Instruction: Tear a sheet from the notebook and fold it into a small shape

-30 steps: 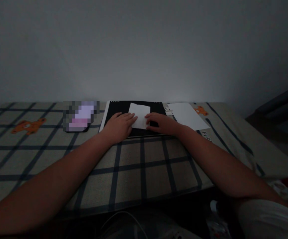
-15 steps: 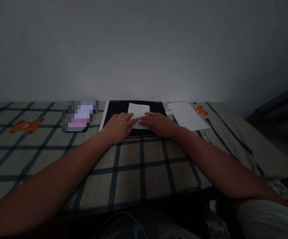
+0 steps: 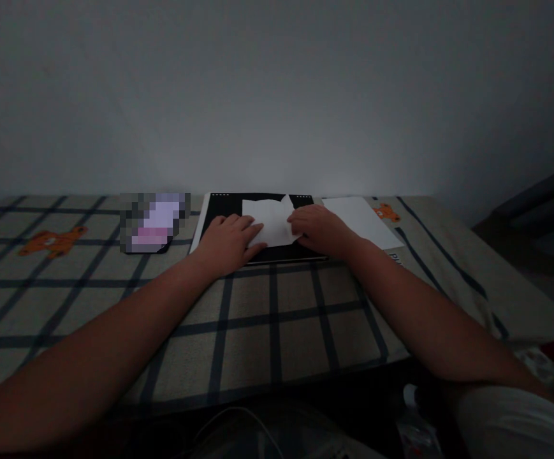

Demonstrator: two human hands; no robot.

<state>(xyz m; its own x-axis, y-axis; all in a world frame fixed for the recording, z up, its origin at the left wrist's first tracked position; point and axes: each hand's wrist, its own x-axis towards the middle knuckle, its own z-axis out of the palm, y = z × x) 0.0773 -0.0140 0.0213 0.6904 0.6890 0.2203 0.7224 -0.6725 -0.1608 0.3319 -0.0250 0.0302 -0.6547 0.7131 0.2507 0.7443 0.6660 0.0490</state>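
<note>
A small folded white paper (image 3: 269, 220) lies on a black board (image 3: 229, 207) at the far middle of the table. My left hand (image 3: 229, 239) rests flat on the paper's left edge with fingers stretched out, pressing it down. My right hand (image 3: 317, 229) pinches the paper's right side and lifts a flap of it upward. The scene is dim, so the paper's folds are hard to make out.
A flat white sheet (image 3: 360, 220) lies right of the board. A blurred pink and white object (image 3: 155, 223) sits to the left. The tablecloth (image 3: 271, 319) is beige with dark checks and orange bear prints (image 3: 51, 242). A grey wall stands right behind.
My right hand slid from the paper's middle to its right side and raised a flap. The paper now looks wider and partly unfolded. My left hand stayed in place.
</note>
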